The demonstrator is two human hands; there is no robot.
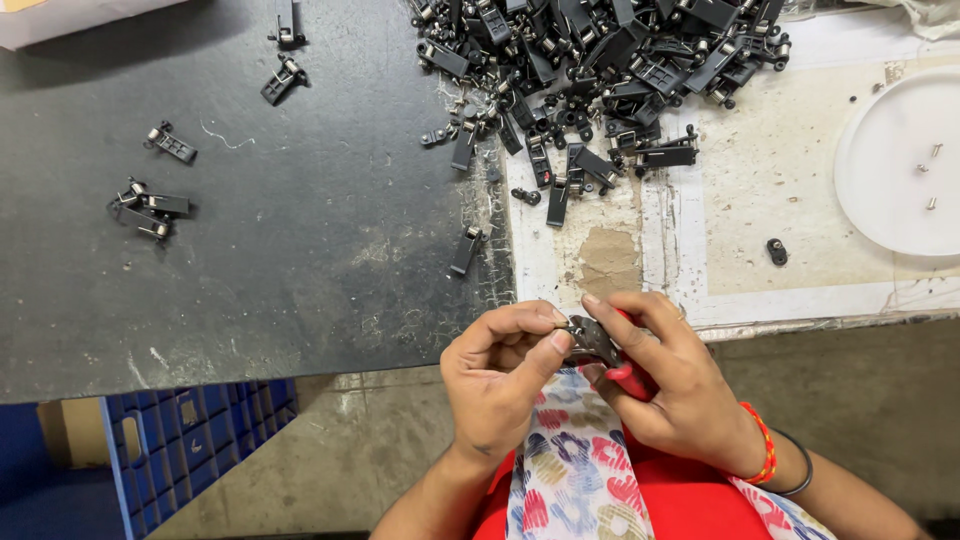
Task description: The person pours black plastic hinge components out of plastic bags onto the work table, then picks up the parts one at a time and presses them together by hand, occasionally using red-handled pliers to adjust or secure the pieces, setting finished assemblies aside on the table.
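Pinching a small black latch part (588, 338) between thumb and forefinger, my left hand (500, 380) has its fingertips (556, 340) closed tight on the piece, just off the near edge of the workbench and above my lap. My right hand (665, 375) comes in from the other side, fingers curled and clamped around a red-handled hand tool (632, 378), its dark nose meeting the part right where my left fingers grip it. Whether the tool's nose actually bites the part, I cannot tell; my fingers cover it. On my right wrist sit an orange-red thread band (762, 440) and a dark bangle (800, 468).

Under both hands lies my floral scarf (575, 460) over red cloth. Just beyond my knuckles, the bench edge: a dark mat (250, 280) to the left, worn white sheeting (760, 230) to the right. One loose black part (466, 250) lies on the mat near my left hand. Farther up, a big heap of black latch parts (600, 60) spills across the seam. Off left, a few assembled pieces (150, 205) lie scattered, well apart. Far right, a white round lid (900, 165) carries several small screws (930, 175). Below the bench, lower left, a blue plastic crate (190, 440).
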